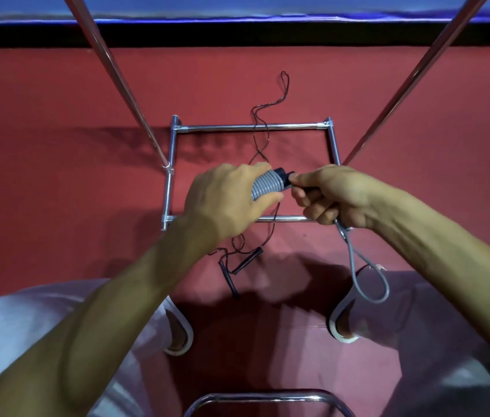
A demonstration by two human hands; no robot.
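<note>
My left hand grips a grey coiled cable wound in tight turns around black handles. A black handle end sticks out of the coil to the right. My right hand pinches that black end between thumb and fingers and also holds the grey cable's free length. Below my right hand a loop of grey cable hangs down. Both hands are held above the red floor, over a metal frame.
A rectangular chrome frame lies on the red floor, with two slanted chrome poles rising from it. A thin black skipping rope with black handles trails across the floor. My knees and a chrome chair edge sit below.
</note>
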